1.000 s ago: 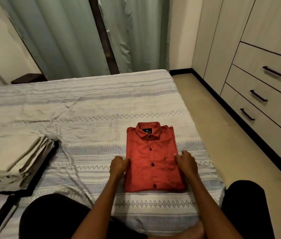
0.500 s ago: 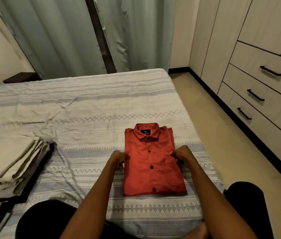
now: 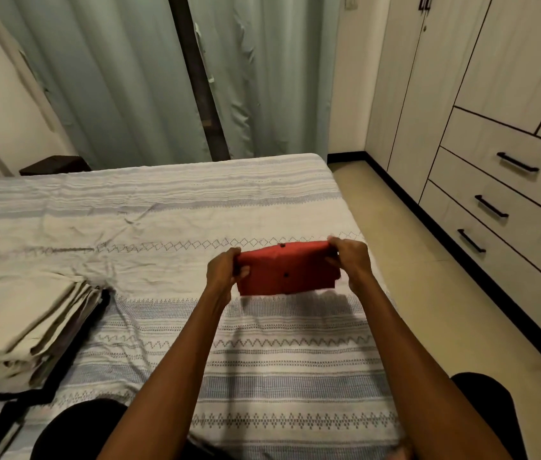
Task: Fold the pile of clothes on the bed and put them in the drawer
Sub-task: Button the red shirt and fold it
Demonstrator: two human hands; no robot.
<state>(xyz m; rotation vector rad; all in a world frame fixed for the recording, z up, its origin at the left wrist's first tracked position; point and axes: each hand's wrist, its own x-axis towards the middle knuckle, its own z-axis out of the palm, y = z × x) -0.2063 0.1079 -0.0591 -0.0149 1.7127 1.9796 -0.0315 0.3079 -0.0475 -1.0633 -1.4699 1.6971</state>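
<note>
Lifted since half a second ago, the red shirt no longer lies flat on the bed; it now hangs in the air above the striped bedsheet, doubled over so that only a short folded band with two dark buttons faces the camera, and its shadow falls on the sheet just below it. Both hands have risen with it from the shirt's sides. The bed fills most of the view, its pale sheet crossed by grey-blue bands and zigzag rows, wrinkled toward the left. Behind it hang green-grey curtains, parted around a dark vertical post. Along the right stands a light wooden wardrobe with three drawers below it, all closed, each with a dark bar handle. At the left edge of the bed sits a stack of folded beige clothes, well apart from the shirt. The left hand grips the shirt's left end, fingers curled round the fold with the thumb in front. The right hand pinches the right end, fingers wrapped over the top edge.
</note>
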